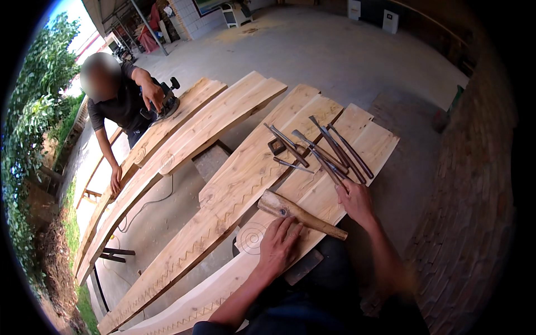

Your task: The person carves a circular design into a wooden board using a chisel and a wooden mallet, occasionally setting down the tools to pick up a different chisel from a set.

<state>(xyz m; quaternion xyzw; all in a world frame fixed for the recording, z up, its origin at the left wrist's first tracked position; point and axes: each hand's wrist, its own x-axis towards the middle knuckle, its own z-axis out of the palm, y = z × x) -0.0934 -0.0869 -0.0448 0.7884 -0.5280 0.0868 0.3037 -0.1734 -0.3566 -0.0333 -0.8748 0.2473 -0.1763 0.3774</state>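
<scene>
My left hand lies with fingers stretched out on the near pale board, against the lower side of a wooden mallet. The mallet rests slantwise, its thick head to the left and its handle toward the board's near edge. Beside a spread of carving chisels, my right hand has its fingers closed round the handle end of a chisel. Several other chisels with dark wooden handles lie across the boards, along with a small dark square block. A carved spiral marks the near board.
Across from me a person holds a black power tool on a far board. Long curved planks stand between us, and a cord trails below. A brick surface is at right.
</scene>
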